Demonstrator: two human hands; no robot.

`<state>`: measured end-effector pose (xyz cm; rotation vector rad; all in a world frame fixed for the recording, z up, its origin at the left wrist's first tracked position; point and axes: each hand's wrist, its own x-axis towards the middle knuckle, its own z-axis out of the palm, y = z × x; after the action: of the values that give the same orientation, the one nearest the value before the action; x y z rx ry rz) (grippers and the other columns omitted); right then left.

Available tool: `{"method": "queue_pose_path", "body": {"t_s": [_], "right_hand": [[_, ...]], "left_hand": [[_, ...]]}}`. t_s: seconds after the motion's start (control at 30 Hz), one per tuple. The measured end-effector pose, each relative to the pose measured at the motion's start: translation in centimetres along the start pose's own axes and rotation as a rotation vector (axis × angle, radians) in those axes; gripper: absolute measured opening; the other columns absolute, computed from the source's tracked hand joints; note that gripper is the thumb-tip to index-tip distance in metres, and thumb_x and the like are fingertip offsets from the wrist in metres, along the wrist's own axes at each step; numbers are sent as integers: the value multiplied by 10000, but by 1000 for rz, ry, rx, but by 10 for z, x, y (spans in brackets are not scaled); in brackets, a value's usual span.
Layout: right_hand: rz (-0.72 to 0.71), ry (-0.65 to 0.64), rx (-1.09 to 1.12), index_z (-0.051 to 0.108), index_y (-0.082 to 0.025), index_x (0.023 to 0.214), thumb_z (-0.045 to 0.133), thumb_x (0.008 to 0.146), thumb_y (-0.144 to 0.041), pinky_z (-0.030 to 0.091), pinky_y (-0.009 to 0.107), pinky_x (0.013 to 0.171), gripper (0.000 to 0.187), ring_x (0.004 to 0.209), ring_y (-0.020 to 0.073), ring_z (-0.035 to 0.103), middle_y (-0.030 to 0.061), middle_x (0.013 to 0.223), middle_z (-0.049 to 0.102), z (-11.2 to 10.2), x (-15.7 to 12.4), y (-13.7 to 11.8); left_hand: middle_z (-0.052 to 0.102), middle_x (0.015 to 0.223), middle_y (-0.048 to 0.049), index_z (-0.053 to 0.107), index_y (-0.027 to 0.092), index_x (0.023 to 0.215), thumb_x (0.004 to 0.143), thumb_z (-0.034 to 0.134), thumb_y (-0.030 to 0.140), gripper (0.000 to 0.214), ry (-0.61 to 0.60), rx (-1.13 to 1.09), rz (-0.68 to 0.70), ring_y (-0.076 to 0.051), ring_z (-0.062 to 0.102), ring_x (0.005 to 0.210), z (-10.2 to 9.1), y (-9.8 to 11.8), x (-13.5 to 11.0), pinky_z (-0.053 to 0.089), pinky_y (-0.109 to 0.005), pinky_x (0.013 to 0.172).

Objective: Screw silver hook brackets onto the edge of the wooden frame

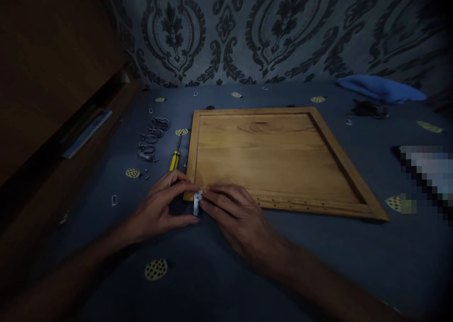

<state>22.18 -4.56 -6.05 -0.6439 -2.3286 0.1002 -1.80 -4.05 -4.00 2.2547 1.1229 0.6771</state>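
Note:
At the near left corner of a framed wooden board (262,147), a small silver metal hook (197,204) with a flat plate end sits against the frame's edge. The thumb and fingers of my left hand (159,204) close around it from the left, thumb below and forefinger above. From the right, the fingertips of my right hand (240,213) press on its plate, and that hand partly covers the frame's near rail. Small dark holes show along this rail, right of my hand.
Left of the board lie a yellow-handled screwdriver (175,157), several similar metal hooks (150,140) and a few small screws (146,175). A blue cloth (385,88) and a dark object (370,110) are at the back right. Wooden furniture (53,67) borders the left side.

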Motion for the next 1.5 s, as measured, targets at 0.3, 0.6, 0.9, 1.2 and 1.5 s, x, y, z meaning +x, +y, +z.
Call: {"method": "queue_pose_path", "body": {"t_s": [0.3,0.6,0.9,1.2,1.5], "right_hand": [[0,20,-22,700,-63,1184,461,1038,-120,573,444,916,287,1088,277,646,150,1136,762,3,-1,1],[11,14,-17,703,-102,1223,431,1048,-138,577,469,874,325,1093,284,643,149,1150,760,7,-4,3],[24,11,12,699,-115,1245,452,1025,-110,570,478,883,331,1108,290,636,148,1156,757,6,-3,2],[32,15,8,696,-118,1215,440,1038,-120,577,465,895,312,1099,281,645,141,1162,756,4,-4,2],[60,54,20,697,-117,1210,456,1040,-121,574,467,904,295,1114,280,644,139,1144,759,10,-8,1]], "left_hand": [[591,1130,-72,666,236,1244,867,788,466,459,-3,-9,-23,-256,589,1118,1,0,0,529,-385,945],[595,1163,-66,651,273,1262,843,808,476,492,-22,-36,-60,-266,577,1132,-1,2,0,523,-430,974],[596,1158,-64,650,270,1246,845,814,423,459,-18,-35,-83,-260,590,1126,-1,3,1,520,-420,972],[597,1131,-67,674,249,1230,848,811,458,457,14,-31,-62,-251,594,1099,1,3,2,525,-395,946],[590,1128,-54,663,280,1242,867,793,450,432,22,-35,-43,-237,594,1077,2,3,1,532,-378,919]]}}
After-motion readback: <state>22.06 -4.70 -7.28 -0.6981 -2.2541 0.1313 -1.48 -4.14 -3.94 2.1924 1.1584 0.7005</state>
